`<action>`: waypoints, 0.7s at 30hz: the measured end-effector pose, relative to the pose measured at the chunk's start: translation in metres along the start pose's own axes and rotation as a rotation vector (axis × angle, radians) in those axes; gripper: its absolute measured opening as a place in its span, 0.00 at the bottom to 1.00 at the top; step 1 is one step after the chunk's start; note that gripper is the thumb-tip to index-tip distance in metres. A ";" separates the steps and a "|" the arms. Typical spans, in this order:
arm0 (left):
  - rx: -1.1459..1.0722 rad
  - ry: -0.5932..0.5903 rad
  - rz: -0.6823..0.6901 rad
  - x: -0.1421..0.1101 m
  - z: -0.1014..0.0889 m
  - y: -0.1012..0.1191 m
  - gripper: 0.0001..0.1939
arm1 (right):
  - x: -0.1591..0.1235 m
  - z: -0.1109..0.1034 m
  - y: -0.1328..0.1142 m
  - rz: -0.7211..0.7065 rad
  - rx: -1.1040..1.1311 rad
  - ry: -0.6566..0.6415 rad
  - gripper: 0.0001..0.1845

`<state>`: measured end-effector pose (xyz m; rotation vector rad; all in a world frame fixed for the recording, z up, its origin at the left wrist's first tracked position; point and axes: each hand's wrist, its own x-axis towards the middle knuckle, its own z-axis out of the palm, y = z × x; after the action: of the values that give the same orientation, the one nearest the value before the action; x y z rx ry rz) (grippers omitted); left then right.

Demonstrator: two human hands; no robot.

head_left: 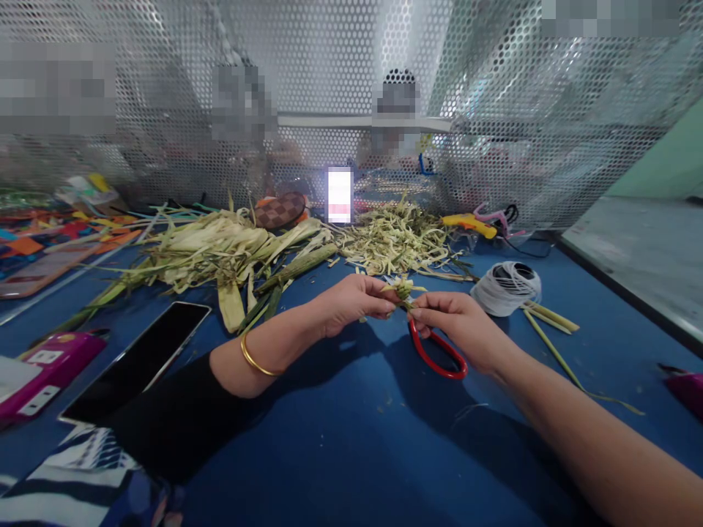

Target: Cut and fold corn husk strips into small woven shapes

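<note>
Left hand point(351, 304) reaches in from lower left, forearm slanting up, wrist nearly straight, thumb and fingertips closed on a small knotted plant bundle point(403, 288) held above the table point(329, 446), in front of the pile of shredded strips point(403, 238). Best handled, I judge, with that pinch close to the knot and firm enough not to slip, yet light, as dry strips may split; any tug small and even. Red-handled scissors point(416, 345) slant beneath the right hand point(461, 322); blade edges want watching near skin. Right fingers pinched at the bundle's lower right, palm inward, forearm angling in from lower right; their grip on the scissors, cannot tell.
</note>
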<state>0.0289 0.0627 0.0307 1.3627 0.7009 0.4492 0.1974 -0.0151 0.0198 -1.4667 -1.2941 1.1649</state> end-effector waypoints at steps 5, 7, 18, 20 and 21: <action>-0.146 0.022 -0.103 0.005 0.001 -0.010 0.05 | -0.001 0.005 0.000 0.028 0.057 0.037 0.11; -0.148 0.063 -0.106 0.007 0.002 -0.014 0.08 | -0.001 0.007 0.001 0.031 0.069 0.033 0.10; -0.144 0.210 -0.054 0.006 0.010 -0.015 0.08 | -0.001 0.011 0.003 0.049 0.123 0.025 0.09; -0.149 0.219 -0.061 0.005 0.011 -0.015 0.08 | -0.001 0.011 0.004 0.062 0.146 0.019 0.08; -0.150 0.221 -0.061 0.004 0.011 -0.015 0.08 | 0.000 0.011 0.005 0.068 0.153 0.017 0.08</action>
<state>0.0380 0.0553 0.0159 1.1584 0.8702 0.5982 0.1875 -0.0158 0.0128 -1.4140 -1.1256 1.2642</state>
